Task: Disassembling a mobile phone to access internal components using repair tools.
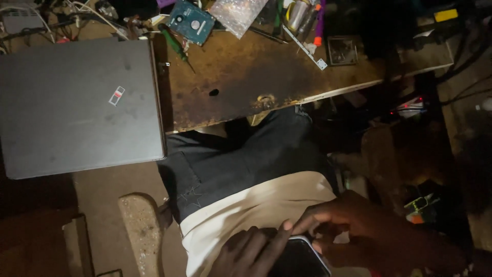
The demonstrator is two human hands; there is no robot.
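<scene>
1. Down at the bottom edge, the left hand (251, 251) and right hand (359, 231) both close around a dark phone (297, 259) with a pale rim, held over the lap.
2. Left fingers curl over the phone's left side; right fingers (307, 221) pinch its top corner. Grip looks closed on both sides, underside hidden.
3. Beyond the hands: cream shirt (246, 205), then dark trousers (241, 154).
4. Left of the lap, a sandal (141, 225) on the floor.
5. Further out, a worn brown table (266, 72) with a closed grey laptop (77, 107) overhanging its left end.
6. At the far edge: a hard drive (191, 21), a green screwdriver (175, 46), a bubble-wrap bag (237, 14), tangled cables (77, 15).
</scene>
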